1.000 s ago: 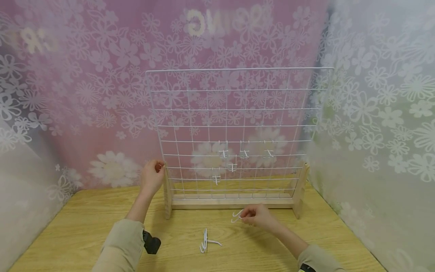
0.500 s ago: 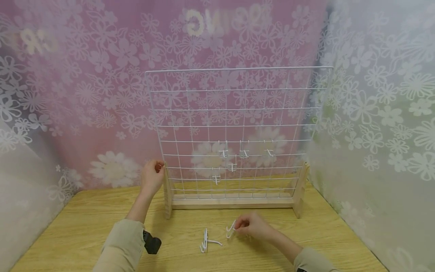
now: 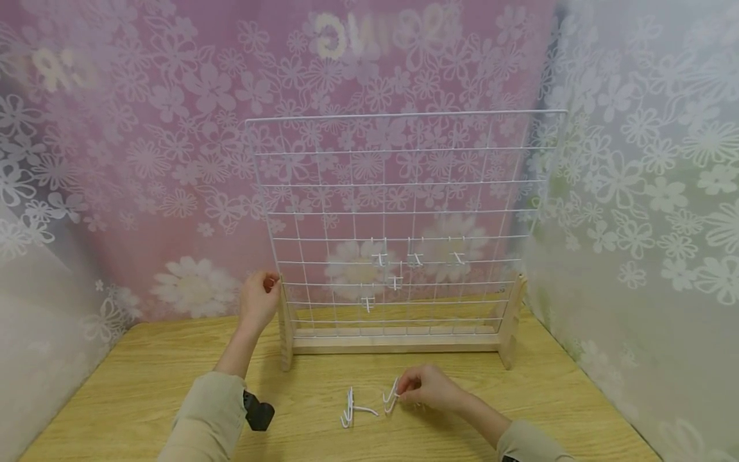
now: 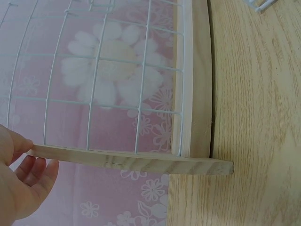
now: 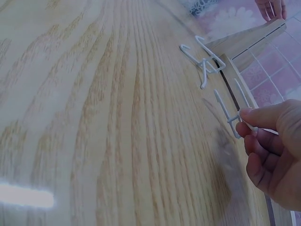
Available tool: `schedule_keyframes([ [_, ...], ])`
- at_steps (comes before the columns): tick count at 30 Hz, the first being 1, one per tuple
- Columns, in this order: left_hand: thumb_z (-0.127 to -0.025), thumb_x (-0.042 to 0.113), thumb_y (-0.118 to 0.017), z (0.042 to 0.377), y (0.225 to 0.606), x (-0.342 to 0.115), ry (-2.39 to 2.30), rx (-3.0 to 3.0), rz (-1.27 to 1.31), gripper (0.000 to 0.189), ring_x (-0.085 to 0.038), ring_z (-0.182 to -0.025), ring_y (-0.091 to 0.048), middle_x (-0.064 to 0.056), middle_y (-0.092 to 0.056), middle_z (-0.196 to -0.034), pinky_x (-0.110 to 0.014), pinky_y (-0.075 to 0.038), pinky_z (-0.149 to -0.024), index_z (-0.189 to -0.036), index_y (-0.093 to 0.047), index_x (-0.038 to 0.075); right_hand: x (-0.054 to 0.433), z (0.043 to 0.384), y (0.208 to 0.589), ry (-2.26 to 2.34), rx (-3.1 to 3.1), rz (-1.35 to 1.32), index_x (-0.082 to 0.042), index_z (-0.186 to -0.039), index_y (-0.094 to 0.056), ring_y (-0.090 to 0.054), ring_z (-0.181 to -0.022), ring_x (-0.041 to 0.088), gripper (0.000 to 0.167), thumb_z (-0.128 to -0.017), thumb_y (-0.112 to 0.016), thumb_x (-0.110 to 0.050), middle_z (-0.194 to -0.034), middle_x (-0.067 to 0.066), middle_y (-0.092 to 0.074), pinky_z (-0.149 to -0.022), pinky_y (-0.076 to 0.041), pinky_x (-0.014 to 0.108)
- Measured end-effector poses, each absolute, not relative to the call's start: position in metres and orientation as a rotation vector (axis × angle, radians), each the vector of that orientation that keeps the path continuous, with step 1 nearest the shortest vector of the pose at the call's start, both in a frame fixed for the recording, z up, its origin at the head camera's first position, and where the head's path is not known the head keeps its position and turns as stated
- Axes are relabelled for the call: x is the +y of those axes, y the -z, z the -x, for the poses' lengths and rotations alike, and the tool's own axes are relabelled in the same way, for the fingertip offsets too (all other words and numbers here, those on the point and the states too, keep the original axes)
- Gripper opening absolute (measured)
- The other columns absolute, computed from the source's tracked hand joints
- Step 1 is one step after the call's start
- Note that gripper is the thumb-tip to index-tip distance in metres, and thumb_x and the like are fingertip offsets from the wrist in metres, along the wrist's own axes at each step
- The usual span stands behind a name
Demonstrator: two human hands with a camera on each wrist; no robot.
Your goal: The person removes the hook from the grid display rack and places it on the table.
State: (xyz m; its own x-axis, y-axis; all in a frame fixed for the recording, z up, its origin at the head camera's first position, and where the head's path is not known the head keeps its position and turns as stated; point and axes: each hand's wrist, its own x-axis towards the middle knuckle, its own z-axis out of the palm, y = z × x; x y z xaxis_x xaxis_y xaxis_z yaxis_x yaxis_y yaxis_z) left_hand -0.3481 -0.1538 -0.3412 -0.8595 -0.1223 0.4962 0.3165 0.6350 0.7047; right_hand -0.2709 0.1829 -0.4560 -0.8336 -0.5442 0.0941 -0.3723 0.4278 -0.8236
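Observation:
My right hand (image 3: 432, 389) pinches a white wire hook (image 3: 390, 395) just above the table, in front of the grid rack. In the right wrist view the thumb and forefinger grip this hook (image 5: 229, 113) by its stem, its two prongs pointing away. A second white hook (image 3: 349, 408) lies on the table to its left. My left hand (image 3: 259, 300) holds the top of the left wooden upright (image 3: 285, 333), its thumb and fingers about the end of the wood (image 4: 117, 160). The white wire grid (image 3: 369, 211) stands upright in the wooden base.
Several white hooks, such as one low hook (image 3: 367, 303), hang on the middle and lower grid wires. A wooden crossbar (image 3: 398, 345) joins the uprights at the bottom. Flowered curtains (image 3: 173, 160) surround the yellow wood-grain table (image 3: 167, 378) at the back and sides.
My right hand has moved down and slightly left with its hook, and the hook has turned more upright. My left hand has stayed at the wooden upright.

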Motion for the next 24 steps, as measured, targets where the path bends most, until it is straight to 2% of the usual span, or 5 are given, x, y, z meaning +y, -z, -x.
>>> schedule_keyframes([
  [7,-0.090,0.004,-0.054,0.3469,0.3418,-0.1539,1.185,-2.374,0.147,0.014,-0.031,-0.084,-0.049,-0.020,-0.054,-0.093,-0.040,-0.041,-0.070,-0.100,-0.058,-0.005,0.1843,0.2709,0.4603,1.364,2.476,0.840,0.001,-0.080,-0.066,-0.047,-0.052,0.001,0.005,-0.080,-0.069,-0.003,-0.068,0.000,-0.059,-0.046,-0.038,0.013],
  [16,-0.090,0.005,-0.054,0.3470,0.3434,-0.1526,1.186,-2.363,0.143,0.015,-0.031,-0.085,-0.051,-0.021,-0.055,-0.094,-0.041,-0.042,-0.071,-0.100,-0.059,-0.005,0.1845,0.2702,0.4619,1.332,2.492,0.804,-0.003,-0.082,-0.067,-0.050,-0.060,0.004,0.003,-0.079,-0.069,-0.003,-0.073,-0.002,-0.060,-0.052,-0.041,0.017],
  [24,-0.090,0.006,-0.054,0.3494,0.3415,-0.1532,1.154,-2.368,0.134,0.015,-0.031,-0.085,-0.051,-0.020,-0.055,-0.094,-0.042,-0.042,-0.072,-0.101,-0.059,-0.004,0.1831,0.2717,0.4596,1.250,2.542,0.805,-0.001,-0.080,-0.066,-0.046,-0.054,0.001,0.004,-0.079,-0.070,-0.003,-0.067,-0.005,-0.058,-0.048,-0.038,0.016],
])
